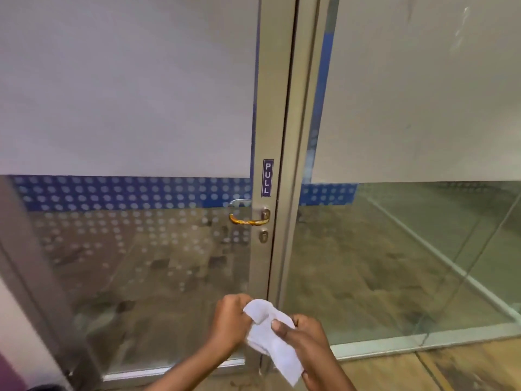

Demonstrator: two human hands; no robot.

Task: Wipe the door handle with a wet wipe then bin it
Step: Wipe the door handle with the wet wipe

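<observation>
A brass lever door handle (248, 220) sticks out to the left from the metal frame of a glass door (262, 122), with a keyhole (264, 236) just below it. Well below the handle, both hands hold a white wet wipe (270, 342). My left hand (229, 320) pinches its upper left edge. My right hand (307, 340) grips its right side with the thumb on top. The wipe hangs crumpled between them, its lower corner drooping. Neither hand touches the handle.
A purple PULL sticker (267, 177) sits on the door frame above the handle. The glass door (127, 263) has frosted film and a blue dotted band. A fixed glass panel (408, 249) stands to the right. No bin is in view.
</observation>
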